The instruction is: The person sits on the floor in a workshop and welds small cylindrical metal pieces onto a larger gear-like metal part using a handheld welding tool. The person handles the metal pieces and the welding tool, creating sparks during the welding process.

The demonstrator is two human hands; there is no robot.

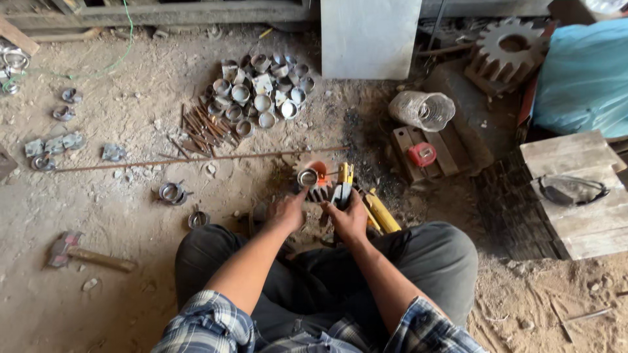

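A person sits on the dirt floor with both arms stretched forward between the knees. The left hand (pixel 288 210) is closed around a short metal ring (pixel 307 177), which stands upright with its open mouth facing up toward the camera; the inside looks empty. A small orange glow (pixel 320 171) touches the ring's right side. The right hand (pixel 350 219) is clamped on a yellow-handled clamp tool (pixel 343 186), whose long axis runs away from the person, with the tip pointing at the ring. A second yellow handle (pixel 381 214) lies just right of that hand, angled down and to the right. The two hands are near each other but not touching.

Beyond the ring, a long thin rod (pixel 196 159) lies across the floor from left to right. Behind it sits a pile of similar metal rings (pixel 265 95), most with mouths up and empty, and beside it a bundle of rusty short rods (pixel 206 127). To the right a clear plastic jar (pixel 424 110) lies on its side, its mouth facing right and toward the camera; what it holds cannot be told. A red tape measure (pixel 422 154) rests on a wooden block (pixel 445 153). A hammer (pixel 82 253) lies at the left, a large gear (pixel 507 49) at the upper right, and dark goggles (pixel 572 189) on a wooden box (pixel 582 219).
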